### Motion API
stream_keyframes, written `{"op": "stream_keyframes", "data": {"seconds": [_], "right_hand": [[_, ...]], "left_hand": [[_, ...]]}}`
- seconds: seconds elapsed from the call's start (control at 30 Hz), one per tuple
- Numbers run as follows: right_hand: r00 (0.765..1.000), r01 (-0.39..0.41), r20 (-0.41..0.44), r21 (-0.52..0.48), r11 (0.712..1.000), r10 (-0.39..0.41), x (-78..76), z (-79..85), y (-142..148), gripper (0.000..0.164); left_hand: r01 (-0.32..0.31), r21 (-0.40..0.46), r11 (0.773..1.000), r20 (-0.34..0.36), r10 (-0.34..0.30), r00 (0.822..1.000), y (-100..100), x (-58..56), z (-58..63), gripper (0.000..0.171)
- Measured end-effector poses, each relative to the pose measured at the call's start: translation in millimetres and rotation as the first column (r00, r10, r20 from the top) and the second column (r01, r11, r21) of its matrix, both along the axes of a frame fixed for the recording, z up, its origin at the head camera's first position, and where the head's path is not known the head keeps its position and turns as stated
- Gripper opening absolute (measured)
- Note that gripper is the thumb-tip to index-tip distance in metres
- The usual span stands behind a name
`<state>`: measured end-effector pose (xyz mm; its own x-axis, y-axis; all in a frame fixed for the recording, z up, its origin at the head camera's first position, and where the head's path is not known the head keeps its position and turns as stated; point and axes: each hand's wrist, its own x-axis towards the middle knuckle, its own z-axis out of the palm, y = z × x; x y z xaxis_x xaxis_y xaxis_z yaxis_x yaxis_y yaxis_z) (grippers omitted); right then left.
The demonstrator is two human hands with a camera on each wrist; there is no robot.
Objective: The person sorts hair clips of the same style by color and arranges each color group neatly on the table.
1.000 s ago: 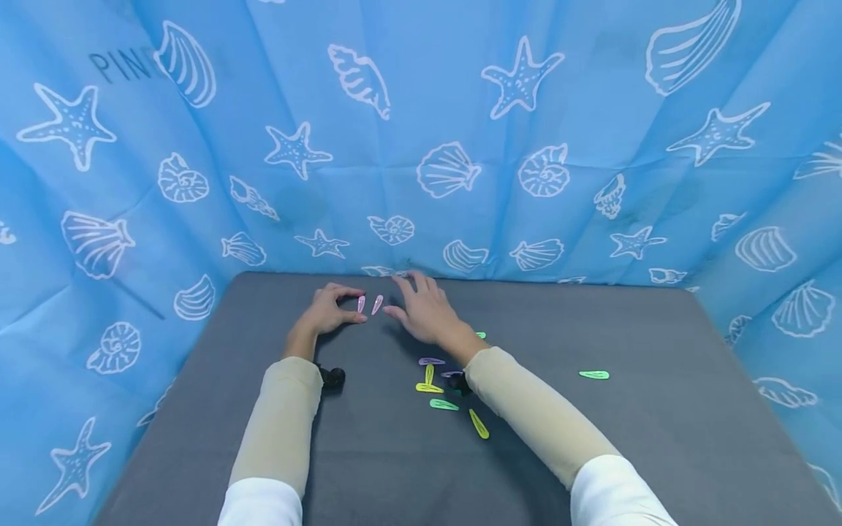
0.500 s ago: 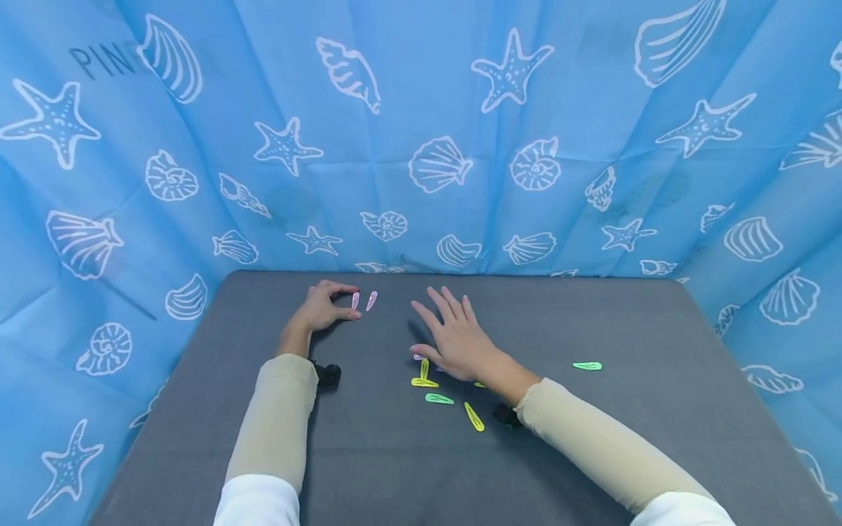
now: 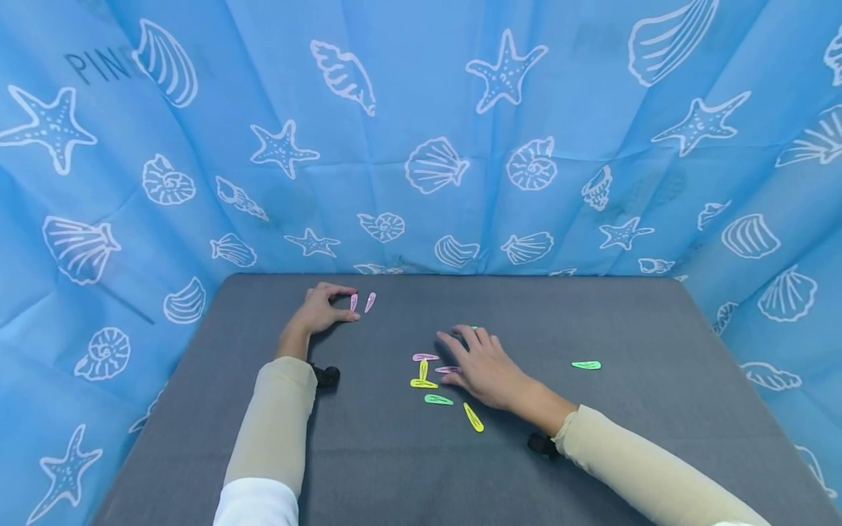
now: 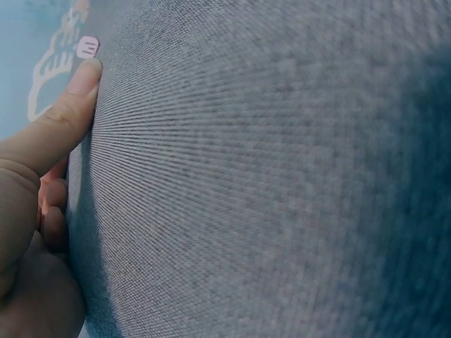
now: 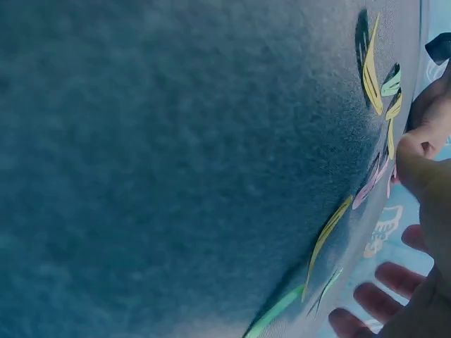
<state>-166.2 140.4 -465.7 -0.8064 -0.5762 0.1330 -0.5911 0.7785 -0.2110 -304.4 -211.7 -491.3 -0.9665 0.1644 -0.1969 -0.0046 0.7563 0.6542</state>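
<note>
A person's left hand (image 3: pixel 327 307) holds position near the far left of a gray cloth-covered table (image 3: pixel 368 467), thumb and index finger appearing to pinch a pink clip (image 3: pixel 354 302) at its two ends. A second pink clip (image 3: pixel 370 302) lies just beside it, slightly slanted. The right hand (image 3: pixel 488 371) hovers fingers spread over the middle, apparently gripping nothing, its thumb by a lilac clip (image 3: pixel 449 370); whether they touch cannot be told.

The two pinks look like the only pair set apart, suggesting early progress. Most of the snap clips are as yet unarranged. A second lilac clip (image 3: pixel 425 357) lies near an upright yellow clip (image 3: pixel 424 370), whose foot meets a crosswise yellow clip (image 3: pixel 424 383). Nearer the person are a green clip (image 3: pixel 438 399) and a slanting yellow clip (image 3: pixel 473 417). The right wrist view adds a yellow clip by the right hand (image 5: pixel 328 239), hidden from the head camera. A lone green clip (image 3: pixel 586 365) sits well apart, farther right. Behind the table hangs a blue seashell-print curtain (image 3: pixel 395 95).
</note>
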Motion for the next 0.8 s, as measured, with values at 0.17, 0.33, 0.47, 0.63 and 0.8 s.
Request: {"op": "stream_keyframes", "data": {"seconds": [0.17, 0.33, 0.47, 0.63, 0.8], "right_hand": [[0.999, -0.009, 0.031, -0.014, 1.000, 0.009, 0.4, 1.4, 0.3, 0.047], [0.987, -0.024, 0.155, -0.068, 0.997, 0.034, -2.6, 4.7, -0.5, 0.027], [0.963, -0.016, 0.265, -0.125, 0.992, 0.049, -4.4, 6.2, -0.1, 0.018], [0.954, -0.052, 0.284, -0.151, 0.987, 0.094, -4.0, 6.4, 3.0, 0.016], [0.972, -0.057, 0.214, -0.168, 0.984, 0.093, -4.9, 6.8, 7.4, 0.012]], "left_hand": [[-0.003, 0.007, 1.000, -0.003, 0.003, 1.000, -0.7, 0.5, 0.4, 0.065], [-0.019, 0.023, 1.000, 0.010, 0.019, 1.000, 0.3, 1.8, 1.9, 0.064], [-0.031, 0.030, 0.999, 0.017, 0.031, 0.999, 1.2, 2.6, 3.6, 0.064], [-0.029, 0.021, 0.999, 0.016, 0.029, 0.999, 1.4, 3.0, 3.8, 0.064], [-0.031, 0.028, 0.999, 0.015, 0.031, 0.999, 0.9, 3.9, 3.2, 0.063]]}}
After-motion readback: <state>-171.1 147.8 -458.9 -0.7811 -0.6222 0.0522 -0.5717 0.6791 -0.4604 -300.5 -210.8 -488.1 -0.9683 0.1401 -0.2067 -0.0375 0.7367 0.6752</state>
